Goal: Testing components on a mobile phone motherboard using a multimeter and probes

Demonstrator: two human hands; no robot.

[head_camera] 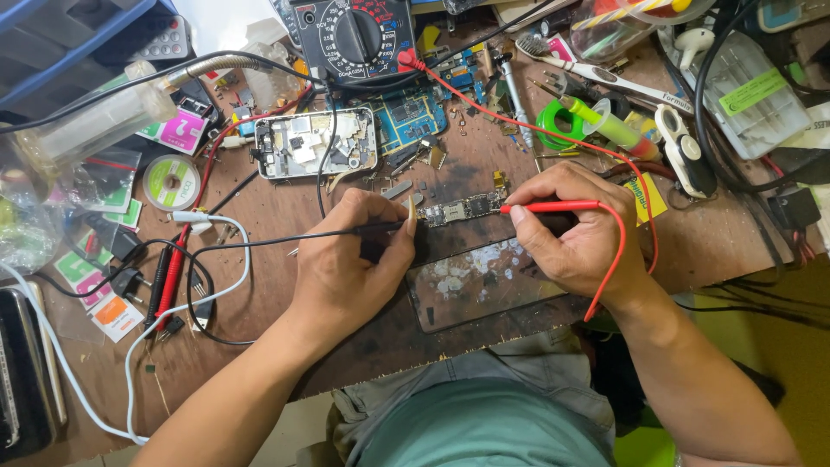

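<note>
Head-camera view down onto a cluttered brown repair bench (709,242). Left hand (350,259) clenched around a black multimeter probe (380,229), thumb and fingers pinching its shaft, tip pointing right onto the left end of a small phone circuit board (462,207). Black lead (259,242) trailing left from that grip across the bench. Right hand (575,229) grasping a red multimeter probe (549,207) pen-style between thumb and forefinger, tip pointing left and touching the right end of the same board. Red lead (616,259) looping down from the back of that grip, under the wrist side of the hand. Circuit board lying flat between the two grips, just beyond the fingertips, bridged by both probe tips. Directly below the board, toward the body, a dark glass phone panel (484,285) with whitish residue, partly under both hands. Beyond the left grip, an opened phone chassis (316,143) with exposed parts, and next to it a blue circuit board (411,117). Farther beyond, at the top edge, a black multimeter (354,35) with a large rotary dial. Beyond the right grip, a green-handled tool (609,125) and a white toothbrush (596,73). Far left of the left grip, a white cable (212,298) curving over the bench, and a solder wick reel (171,182).
</note>
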